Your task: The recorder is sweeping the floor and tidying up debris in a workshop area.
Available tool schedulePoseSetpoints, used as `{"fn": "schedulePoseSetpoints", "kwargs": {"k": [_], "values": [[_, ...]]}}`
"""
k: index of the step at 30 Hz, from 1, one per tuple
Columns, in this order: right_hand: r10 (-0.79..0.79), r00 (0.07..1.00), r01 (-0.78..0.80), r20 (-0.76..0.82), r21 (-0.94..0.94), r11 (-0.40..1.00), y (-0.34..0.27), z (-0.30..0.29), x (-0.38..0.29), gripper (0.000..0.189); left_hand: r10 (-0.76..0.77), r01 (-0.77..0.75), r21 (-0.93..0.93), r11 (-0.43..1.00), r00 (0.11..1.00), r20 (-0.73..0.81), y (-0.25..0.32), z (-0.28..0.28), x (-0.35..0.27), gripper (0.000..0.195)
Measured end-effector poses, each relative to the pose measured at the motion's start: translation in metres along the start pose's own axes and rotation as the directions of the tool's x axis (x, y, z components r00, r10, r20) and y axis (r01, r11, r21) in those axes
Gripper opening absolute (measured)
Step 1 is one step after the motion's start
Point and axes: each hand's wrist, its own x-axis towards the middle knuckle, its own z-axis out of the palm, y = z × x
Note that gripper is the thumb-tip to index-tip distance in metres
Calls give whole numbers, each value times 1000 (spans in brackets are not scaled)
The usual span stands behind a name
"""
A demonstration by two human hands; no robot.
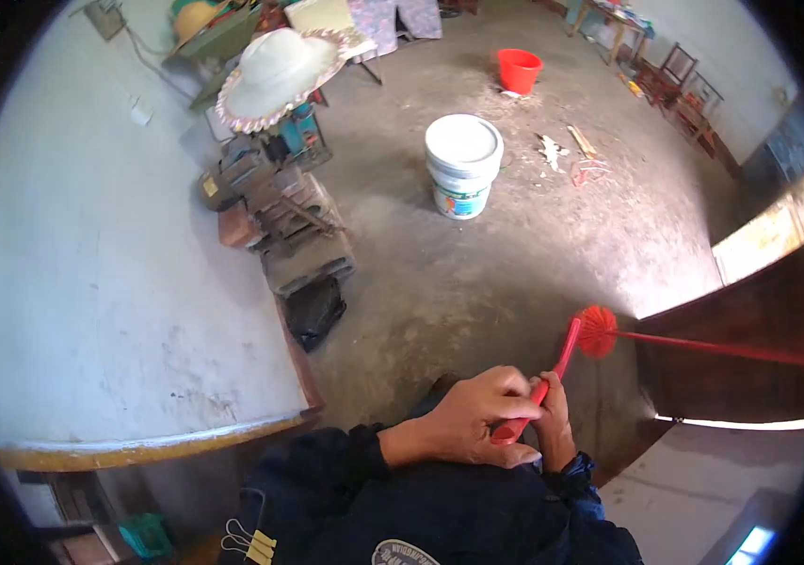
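Both of my hands are low in the middle of the view, in front of my dark jacket. Between them a short red plastic rod (pixel 563 357) slants up to the right; its near end is wide and looks hollow. My right hand (pixel 556 424) is wrapped around its middle. My left hand (pixel 462 417) lies across the lower part, its fingers on the rod near that end. Beyond the rod's far tip is a red round-headed brush (pixel 598 332). From its head a long thin red pole (pixel 720 347) runs right across a dark door. Whether rod and brush touch cannot be told.
A lidded white bucket (pixel 463 169) stands on the concrete floor ahead, with a red bucket (pixel 518 70) behind it. Wood scraps (pixel 582 143) lie to their right. Along the left wall are stacked bricks (pixel 307 258) and a white hat (pixel 275 74). The dark door (pixel 741 311) is at right.
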Motion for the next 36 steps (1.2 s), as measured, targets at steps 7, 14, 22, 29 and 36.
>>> {"fn": "schedulePoseSetpoints", "kwargs": {"k": [7,14,22,29,36], "values": [[-299,535,822,790,-406,400,13,176,-11,13,128,-144,-56,988,968,-215,-65,-18,30,26],[-26,898,440,440,-892,103,-10,253,-44,24,103,-21,161,987,849,-519,-102,-46,54,24],[-142,181,874,973,-93,477,-56,340,-71,34,122,146,428,892,833,-539,-114,-60,93,25],[-101,118,613,988,8,790,-57,408,-73,34,-51,423,465,777,780,-624,-141,-111,47,25],[-97,37,598,995,56,799,-20,460,-14,39,-155,690,342,638,550,-821,-241,-194,-53,33]]}}
